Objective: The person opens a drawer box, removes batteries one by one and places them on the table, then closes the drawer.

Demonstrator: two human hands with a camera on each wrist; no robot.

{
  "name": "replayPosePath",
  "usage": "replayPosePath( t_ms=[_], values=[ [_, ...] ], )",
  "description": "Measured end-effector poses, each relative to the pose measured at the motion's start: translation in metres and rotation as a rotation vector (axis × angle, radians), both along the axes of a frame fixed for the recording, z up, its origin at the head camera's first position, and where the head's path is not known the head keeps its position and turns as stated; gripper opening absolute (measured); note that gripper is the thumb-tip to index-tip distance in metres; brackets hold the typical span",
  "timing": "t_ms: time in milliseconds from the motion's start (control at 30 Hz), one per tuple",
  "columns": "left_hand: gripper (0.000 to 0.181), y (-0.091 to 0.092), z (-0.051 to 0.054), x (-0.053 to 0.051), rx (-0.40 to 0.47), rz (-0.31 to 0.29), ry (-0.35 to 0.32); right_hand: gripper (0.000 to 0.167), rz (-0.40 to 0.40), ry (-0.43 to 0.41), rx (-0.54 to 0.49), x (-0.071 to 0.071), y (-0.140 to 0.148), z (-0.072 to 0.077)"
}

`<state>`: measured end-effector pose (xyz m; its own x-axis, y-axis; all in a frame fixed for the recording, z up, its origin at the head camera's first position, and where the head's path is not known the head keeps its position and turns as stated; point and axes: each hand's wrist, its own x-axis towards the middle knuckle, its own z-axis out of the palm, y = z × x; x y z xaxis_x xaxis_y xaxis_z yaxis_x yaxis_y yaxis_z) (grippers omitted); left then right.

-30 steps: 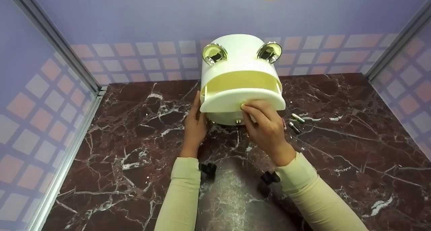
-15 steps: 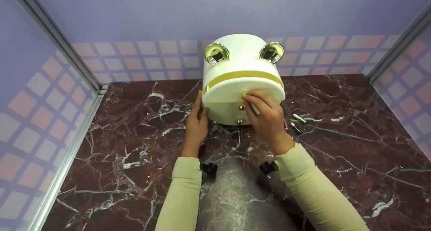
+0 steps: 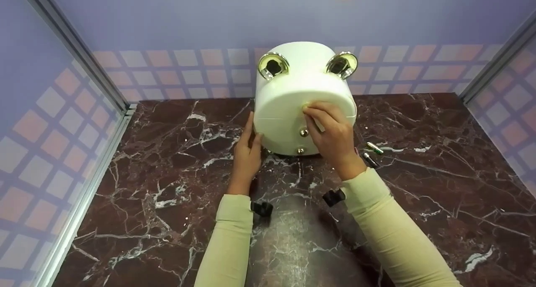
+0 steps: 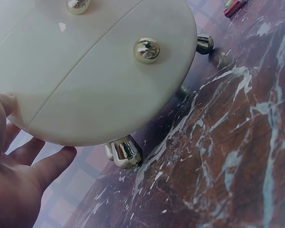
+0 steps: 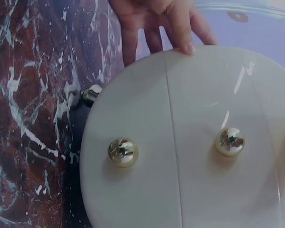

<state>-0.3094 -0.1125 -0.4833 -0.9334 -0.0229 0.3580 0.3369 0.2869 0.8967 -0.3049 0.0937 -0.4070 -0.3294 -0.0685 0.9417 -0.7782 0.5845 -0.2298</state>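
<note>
A white, round-fronted drawer box [image 3: 281,134] with gold ear-like pieces stands against the back wall. Its top drawer [image 3: 278,105] sits flush with the front. My right hand [image 3: 335,138] pinches that drawer's gold knob [image 3: 305,106], which the fingers partly cover. Two lower gold knobs show plainly, the middle knob [image 5: 230,142] and the bottom knob [image 4: 146,50]. My left hand [image 3: 247,155] steadies the box's left side; its thumb touches the front edge while the spread, fairly straight fingers lie along the side.
Right of the box, a green-and-gold small cylinder [image 3: 374,148] and a dark small cylinder [image 3: 370,160] lie on the dark red marbled table [image 3: 167,220]. Gold feet [image 4: 126,153] hold the box up. Tiled-pattern walls [image 3: 188,19] close in the back and both sides.
My right hand has moved inward toward the box, and the top drawer has slid from well out to closed. The left hand stays at the box's side.
</note>
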Motion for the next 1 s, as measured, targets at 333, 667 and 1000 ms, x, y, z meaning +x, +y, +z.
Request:
replayPosePath(
  t_ms=[333,667,1000],
  values=[
    [0.057,0.002,0.002,0.004,0.022,0.007,-0.004,0.011,-0.012,-0.011,0.009,0.002,0.004,-0.002],
    [0.071,-0.002,0.010,0.000,0.128,-0.044,-0.028,0.012,-0.008,-0.030,0.015,0.004,0.004,-0.003],
    [0.101,-0.006,0.082,-0.023,-0.038,-0.060,-0.102,0.014,-0.005,-0.036,0.009,0.003,0.002,0.002]
  ],
)
